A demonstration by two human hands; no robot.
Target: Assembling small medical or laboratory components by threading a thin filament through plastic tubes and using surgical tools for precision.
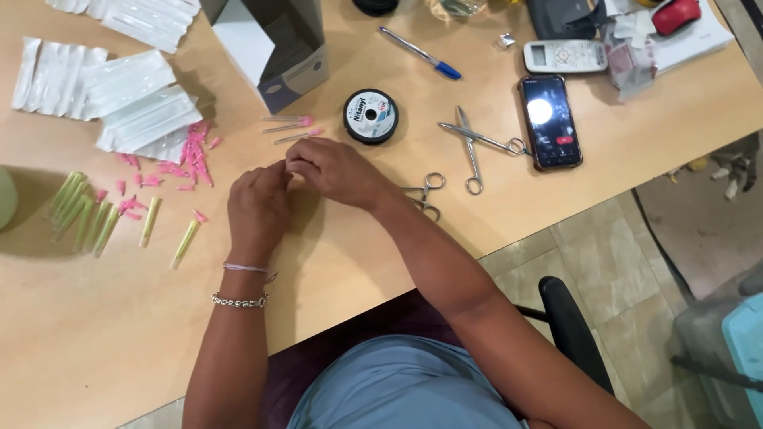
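Observation:
My left hand [257,206] and my right hand [332,168] meet fingertip to fingertip over the wooden table [95,334], pinching something too small to make out. Just beyond them lie three needles with pink hubs [290,127] and a black spool of thread [370,116]. To the left are scattered pink caps [187,159] and several pale green tubes [83,214]. A second pair of scissors [425,195] lies partly under my right wrist.
Steel scissors [477,147] and a phone [550,121] with a lit screen lie to the right. A blue pen [421,54], a white remote [565,56], an open box [274,48] and white sealed packets [119,95] sit further back. A chair armrest [568,318] is beside me.

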